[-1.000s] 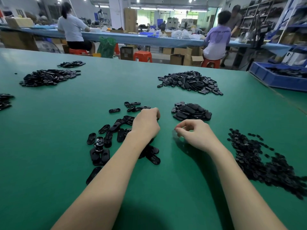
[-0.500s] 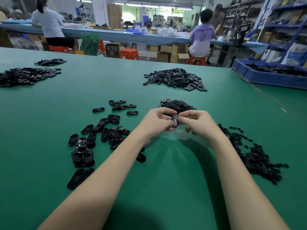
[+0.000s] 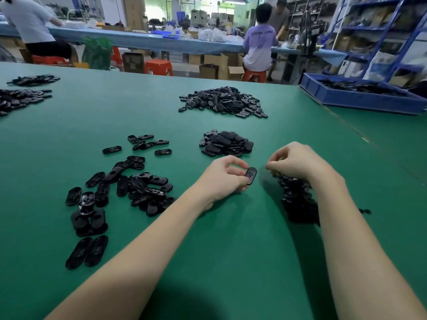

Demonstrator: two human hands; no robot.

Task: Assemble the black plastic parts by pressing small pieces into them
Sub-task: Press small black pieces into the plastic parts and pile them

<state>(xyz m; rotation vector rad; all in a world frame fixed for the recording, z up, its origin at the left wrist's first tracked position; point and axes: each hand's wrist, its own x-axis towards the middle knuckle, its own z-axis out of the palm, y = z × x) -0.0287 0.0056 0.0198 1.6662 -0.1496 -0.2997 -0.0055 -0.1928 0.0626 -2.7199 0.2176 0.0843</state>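
Note:
My left hand (image 3: 221,181) pinches one black oval part (image 3: 251,175) between thumb and fingers, just above the green table (image 3: 231,250). My right hand (image 3: 298,162) hovers a little to its right, fingers curled and tips drawn together over the top edge of a heap of small black pieces (image 3: 298,199). Whether a small piece sits between those fingertips is hidden. Loose black oval parts (image 3: 138,183) lie scattered left of my left hand.
A small heap of oval parts (image 3: 227,144) lies just beyond my hands, and a bigger heap (image 3: 221,101) farther back. More heaps (image 3: 20,98) sit at the far left. A blue tray (image 3: 360,98) of parts stands back right. People sit at a far bench.
My left hand lifted an oval part from the scattered parts and met my right hand at the centre. The hands have since parted; my right hand moved right over the small pieces.

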